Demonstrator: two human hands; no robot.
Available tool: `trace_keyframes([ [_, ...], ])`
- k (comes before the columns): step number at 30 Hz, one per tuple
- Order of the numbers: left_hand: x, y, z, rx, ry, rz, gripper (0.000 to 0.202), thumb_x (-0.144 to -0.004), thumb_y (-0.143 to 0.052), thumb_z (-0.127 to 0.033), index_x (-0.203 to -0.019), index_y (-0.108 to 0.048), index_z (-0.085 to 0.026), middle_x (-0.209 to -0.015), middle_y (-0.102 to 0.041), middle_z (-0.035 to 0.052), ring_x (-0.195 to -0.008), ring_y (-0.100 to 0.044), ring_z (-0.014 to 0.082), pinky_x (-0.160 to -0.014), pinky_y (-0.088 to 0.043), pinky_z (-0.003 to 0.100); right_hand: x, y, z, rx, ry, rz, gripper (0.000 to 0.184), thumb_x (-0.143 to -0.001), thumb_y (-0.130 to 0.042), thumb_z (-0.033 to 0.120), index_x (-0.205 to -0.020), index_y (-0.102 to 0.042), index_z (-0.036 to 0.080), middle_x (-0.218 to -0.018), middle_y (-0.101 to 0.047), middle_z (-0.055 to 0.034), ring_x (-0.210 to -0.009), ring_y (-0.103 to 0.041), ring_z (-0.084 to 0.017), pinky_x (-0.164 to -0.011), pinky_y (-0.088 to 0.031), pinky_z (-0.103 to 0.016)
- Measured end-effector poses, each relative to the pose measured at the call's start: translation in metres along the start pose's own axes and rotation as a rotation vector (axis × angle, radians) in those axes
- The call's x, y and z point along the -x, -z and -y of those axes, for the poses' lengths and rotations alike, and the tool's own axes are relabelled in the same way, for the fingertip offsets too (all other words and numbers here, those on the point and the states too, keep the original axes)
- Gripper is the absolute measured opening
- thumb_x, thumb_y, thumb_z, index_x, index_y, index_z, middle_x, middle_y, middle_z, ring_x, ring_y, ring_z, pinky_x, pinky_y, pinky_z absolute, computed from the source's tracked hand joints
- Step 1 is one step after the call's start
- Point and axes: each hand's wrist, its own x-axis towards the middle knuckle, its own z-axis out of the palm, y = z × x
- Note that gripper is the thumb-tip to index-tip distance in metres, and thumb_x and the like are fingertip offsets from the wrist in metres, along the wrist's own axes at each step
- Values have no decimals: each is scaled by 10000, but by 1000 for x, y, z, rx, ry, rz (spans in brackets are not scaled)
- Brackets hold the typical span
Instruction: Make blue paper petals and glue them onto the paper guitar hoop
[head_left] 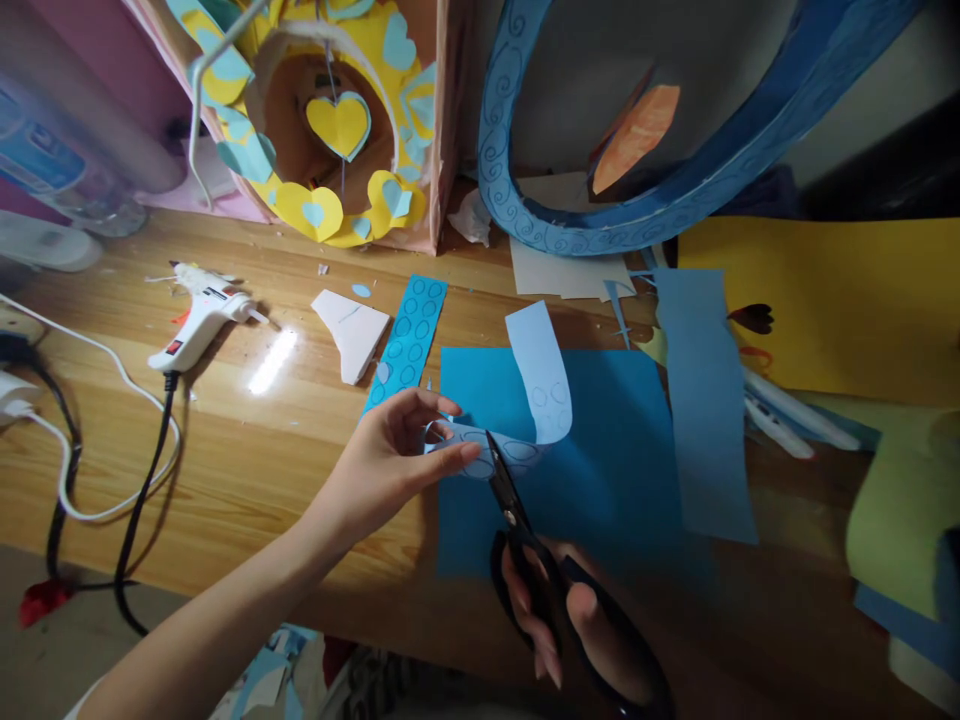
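**Pale strip pinched, scissor blades at its edge**

The pale blue strip sits lifted above the blue sheet, midway along the tabletop and towards its near edge. It is thin craft paper with pencilled circles on it. One end stands up and curls over on itself, so we judge it light, floppy and easy to crease or tear. It is not slippery, but it has too little stiffness to hold a line unsupported. We think the best hold is a flat pinch close beside the blades, on the waste side of the circles, with the free end left to hang.

The left hand reaches in from the left. Its fingers are nearly closed, thumb above and the others below, pressing the strip's lower end between them.

The right hand is low at the near edge, in shadow. Its fingers are threaded through the loops of the black scissors and curled around them. The blades point away from us and meet the strip just beside the left fingertips. From this angle they look almost together, though we cannot tell how much gap remains.

Further left on the tabletop lie a circle-marked blue strip, a white scrap and a glue gun, well apart from both hands.
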Motion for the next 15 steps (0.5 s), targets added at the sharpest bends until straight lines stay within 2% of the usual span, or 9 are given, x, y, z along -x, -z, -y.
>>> trace_keyframes([
  [5, 6, -2, -2, 9, -89, -77, 474, -657, -777, -329, -1029, -511, -203, -1011, -545, 17, -791, -544, 101, -663, -473, 203, -3, -5, 6, -78, 9, 4, 612, -608, -462, 842, -733, -503, 244, -501, -395, 76, -340, -343, -66, -396, -416, -211],
  [7, 9, -3, -1, 29, -78, -96, 495, -650, -776, -355, -1034, -501, -206, -1034, -539, 23, -782, -547, 106, -650, -474, 216, -4, -6, 6, -120, 25, -2, 624, -596, -448, 855, -719, -491, 245, -498, -385, 78, -337, -330, -59, -396, -417, -197],
  [12, 13, -10, 3, -57, 69, 112, 273, -671, -763, -334, -700, -559, -156, -624, -520, -46, -540, -436, 56, -498, -348, 177, -6, -6, 0, -223, 48, -24, 603, -609, -453, 846, -734, -485, 257, -501, -381, 78, -345, -334, -58, -394, -408, -177],
  [15, 12, -13, 4, -136, 83, 103, 276, -729, -702, -393, -645, -598, -151, -565, -543, -27, -488, -441, 65, -455, -337, 191, -5, -6, -3, -227, 6, 6, 598, -596, -491, 835, -726, -490, 252, -506, -395, 76, -334, -345, -53, -386, -404, -176],
])
